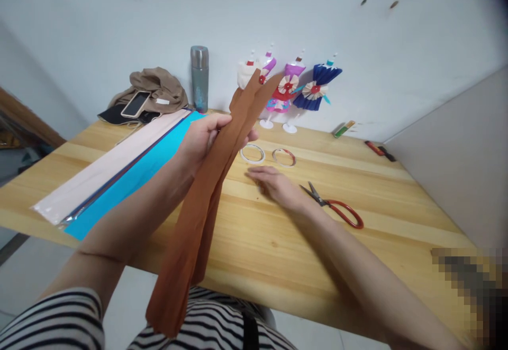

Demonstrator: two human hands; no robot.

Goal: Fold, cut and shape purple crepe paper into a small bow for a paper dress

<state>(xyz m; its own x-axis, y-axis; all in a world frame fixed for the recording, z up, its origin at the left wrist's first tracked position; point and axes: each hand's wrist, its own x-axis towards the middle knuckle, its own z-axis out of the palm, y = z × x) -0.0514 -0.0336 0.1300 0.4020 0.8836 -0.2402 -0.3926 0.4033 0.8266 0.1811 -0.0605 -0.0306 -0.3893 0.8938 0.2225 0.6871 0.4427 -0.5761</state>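
Observation:
My left hand (205, 137) is closed around a long folded strip of brown crepe paper (210, 181), which slants from above the table down toward my lap. The strip hides part of its fingers. My right hand (275, 183) hovers low over or rests on the tabletop, its fingers stretched out and nothing visible in them. Just beyond its fingertips lie a white tape roll (253, 160) and a red-and-white ring of tape (294, 159). Red-handled scissors (344, 211) lie to its right with the blades apart.
Pink paper (111, 167) and blue paper (130, 186) lie at the left. Behind them are a brown cloth (159, 88), a phone (135, 104) and a thermos (199, 80). Little dress-shaped figures (317, 88) stand by the wall. A green tube-like item (343, 129) lies at the back right.

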